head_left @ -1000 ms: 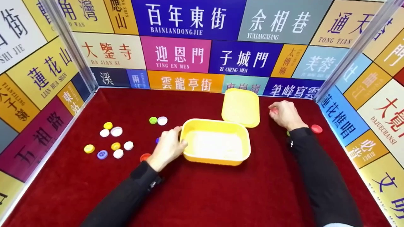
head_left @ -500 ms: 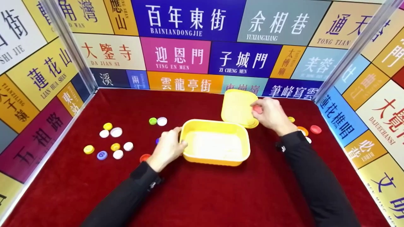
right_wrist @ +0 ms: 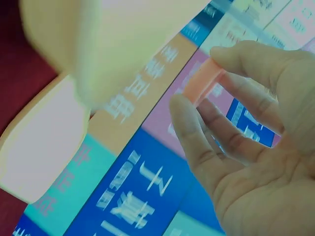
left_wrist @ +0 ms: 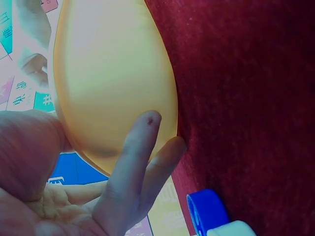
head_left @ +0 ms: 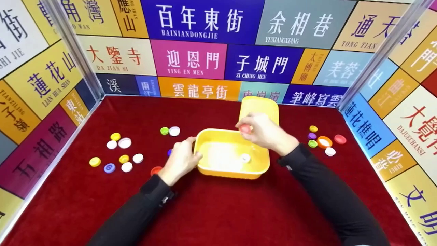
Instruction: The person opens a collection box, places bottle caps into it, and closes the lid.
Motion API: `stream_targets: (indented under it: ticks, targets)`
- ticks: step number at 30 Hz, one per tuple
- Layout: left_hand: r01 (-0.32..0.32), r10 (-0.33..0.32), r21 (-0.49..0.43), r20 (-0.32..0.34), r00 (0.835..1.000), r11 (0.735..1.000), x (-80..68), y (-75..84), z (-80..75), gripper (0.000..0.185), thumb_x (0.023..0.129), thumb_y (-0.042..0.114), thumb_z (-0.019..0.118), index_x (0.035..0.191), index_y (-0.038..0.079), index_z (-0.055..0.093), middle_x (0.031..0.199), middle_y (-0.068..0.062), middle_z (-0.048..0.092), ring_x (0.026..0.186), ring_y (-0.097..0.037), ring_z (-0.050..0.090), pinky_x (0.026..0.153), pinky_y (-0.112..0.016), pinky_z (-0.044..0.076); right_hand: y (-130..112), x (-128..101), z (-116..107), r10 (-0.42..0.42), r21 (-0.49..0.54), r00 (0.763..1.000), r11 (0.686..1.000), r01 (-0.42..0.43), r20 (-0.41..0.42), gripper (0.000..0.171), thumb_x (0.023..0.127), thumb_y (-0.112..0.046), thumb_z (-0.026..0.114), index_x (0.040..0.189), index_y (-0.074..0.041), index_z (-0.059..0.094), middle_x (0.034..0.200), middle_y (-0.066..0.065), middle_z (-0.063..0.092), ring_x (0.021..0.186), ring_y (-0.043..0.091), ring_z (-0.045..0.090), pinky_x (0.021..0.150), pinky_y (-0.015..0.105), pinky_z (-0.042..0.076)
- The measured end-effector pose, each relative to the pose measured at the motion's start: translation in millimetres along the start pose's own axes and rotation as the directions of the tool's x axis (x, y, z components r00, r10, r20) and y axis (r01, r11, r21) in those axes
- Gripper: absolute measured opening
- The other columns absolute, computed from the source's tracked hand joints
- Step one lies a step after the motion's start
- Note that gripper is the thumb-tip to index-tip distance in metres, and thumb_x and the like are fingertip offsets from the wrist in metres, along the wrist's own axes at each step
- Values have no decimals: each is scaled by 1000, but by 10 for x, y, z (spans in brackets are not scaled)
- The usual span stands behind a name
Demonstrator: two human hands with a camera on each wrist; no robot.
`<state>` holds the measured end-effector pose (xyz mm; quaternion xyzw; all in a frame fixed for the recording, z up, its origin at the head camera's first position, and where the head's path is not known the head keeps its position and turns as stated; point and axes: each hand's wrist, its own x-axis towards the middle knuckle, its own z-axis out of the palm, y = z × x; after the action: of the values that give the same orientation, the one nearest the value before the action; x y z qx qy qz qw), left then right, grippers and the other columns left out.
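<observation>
My left hand [head_left: 181,155] grips the left end of a yellow plastic box [head_left: 218,172], its fingers against the outer wall [left_wrist: 118,73] in the left wrist view. Above the box's back right part, my right hand [head_left: 268,133] pinches a red bottle cap [head_left: 245,128] between thumb and fingertips; the right wrist view shows this cap [right_wrist: 203,83] edge-on. Inside the box, a small white cap [head_left: 245,158] shows near the right. Behind the box lies its yellow lid [head_left: 260,105], partly hidden by my right hand.
Several caps lie on the left, among them a blue cap [head_left: 109,168]. Others sit to the right, including an orange cap [head_left: 324,142]. A red cap [head_left: 156,170] lies by my left wrist. Printed panels [head_left: 191,59] wall in the red cloth [head_left: 232,212].
My right hand has moved left with the red cap, from right of the lid to above the box. A white cap now shows inside the box. My left hand stays put.
</observation>
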<state>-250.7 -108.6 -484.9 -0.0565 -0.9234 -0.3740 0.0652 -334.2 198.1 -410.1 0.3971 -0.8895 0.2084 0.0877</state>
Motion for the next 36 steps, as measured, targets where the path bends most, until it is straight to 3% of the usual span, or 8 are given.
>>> stream_targets:
  ticks: [8,15,21,29,36]
  targets:
    - [5,-5,-10,10,1000,1000,10,2,12,57,102,8,79,156,-7,67,139,-26,82,107,-34,83,99,-47,72,-298,68,203,-113,3,990,994,113,88,21,98,-2,86,119,-2,86,106,22,79,99,37,71,87,50,67]
    - [16,-16,-16,12,1000,1000,4,-8,12,58,101,8,79,156,-6,67,138,-25,82,106,-34,83,97,-47,71,-503,89,391,-140,-38,961,987,154,238,24,97,-4,84,121,-2,87,105,18,79,100,33,71,89,45,67]
    - [16,-16,-10,18,1000,1000,9,1,1,57,102,9,79,156,-7,67,139,-25,82,105,-33,83,97,-46,72,-582,119,459,-107,-36,939,991,126,327,22,101,-3,79,122,0,86,108,22,80,99,35,71,89,45,66]
    - [14,-14,-1,21,1000,1000,11,12,-11,57,102,10,80,155,-7,67,139,-26,81,111,-36,83,102,-49,71,-586,140,462,-83,-58,926,992,112,368,21,102,-3,79,122,0,86,108,20,81,100,34,70,93,46,67]
    - [6,-6,0,11,1000,1000,1,1,4,57,101,9,79,154,-7,68,138,-26,82,112,-37,83,101,-50,71,-616,152,462,-70,-47,916,994,97,396,24,104,-10,83,125,1,85,118,24,85,104,37,73,98,49,67]
